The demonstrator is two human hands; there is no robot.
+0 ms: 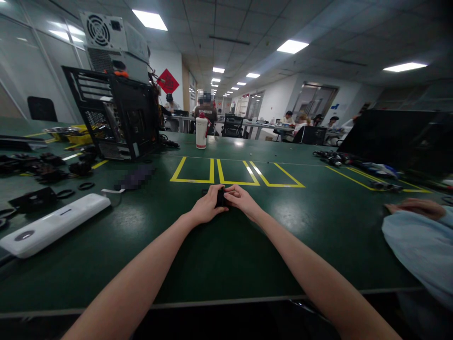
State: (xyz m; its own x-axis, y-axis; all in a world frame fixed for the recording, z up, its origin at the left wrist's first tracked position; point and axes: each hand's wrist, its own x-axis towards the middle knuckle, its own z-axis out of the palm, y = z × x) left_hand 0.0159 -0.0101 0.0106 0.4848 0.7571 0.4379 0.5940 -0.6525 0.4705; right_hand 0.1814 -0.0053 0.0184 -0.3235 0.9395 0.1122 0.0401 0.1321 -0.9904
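Observation:
A small black part (222, 198), its kind too dark to make out, is held between both hands just above or on the green table (198, 264). My left hand (208, 206) is closed on its left side, thumb towards me and fingers over the far side. My right hand (241, 200) pinches the same part from the right with thumb and fingertips. Part of the black piece shows left of my left fingers. Just beyond the hands, yellow tape outlines (238, 183) mark the table top.
Left stand an open black computer case (123, 113) with power supplies (106, 33) on top, black parts (49, 167) and a white elongated device (56, 224). A white cup (201, 133) stands behind. At right are cables (331, 158), a dark monitor (392, 141) and another person's sleeve (414, 236).

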